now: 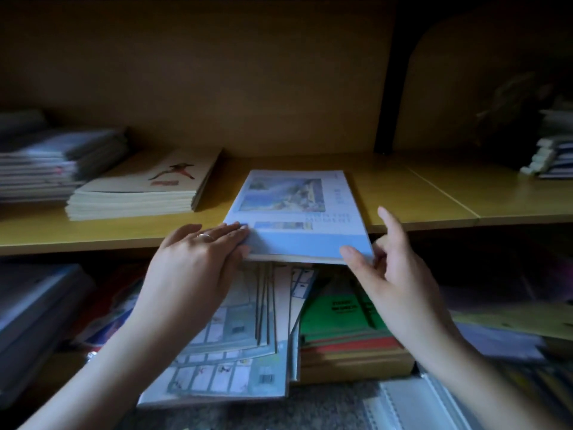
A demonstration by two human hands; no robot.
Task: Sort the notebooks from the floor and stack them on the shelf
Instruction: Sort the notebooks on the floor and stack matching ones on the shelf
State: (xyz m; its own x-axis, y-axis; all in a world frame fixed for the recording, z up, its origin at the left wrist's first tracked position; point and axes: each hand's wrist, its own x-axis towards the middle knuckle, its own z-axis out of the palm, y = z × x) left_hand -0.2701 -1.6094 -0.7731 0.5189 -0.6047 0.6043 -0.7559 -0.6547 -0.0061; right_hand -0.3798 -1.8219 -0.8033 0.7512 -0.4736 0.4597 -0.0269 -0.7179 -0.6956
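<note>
Left hand (198, 256) is pressing flat, fingers together, on the blue notebook (294, 212) while right hand (393, 274) is pinching its corner.

L hand (198, 259) flat; R hand (393, 274) pinching, index raised.

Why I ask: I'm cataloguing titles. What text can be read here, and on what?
"THE MOMENT", faint, after a blurred word: cover of the blue notebook on the shelf.
Green notebook below: dark print, too blurred to read.
Beige stack: red mark under a figure, unreadable.
Pale back covers below: barcodes, digits too small.
</note>
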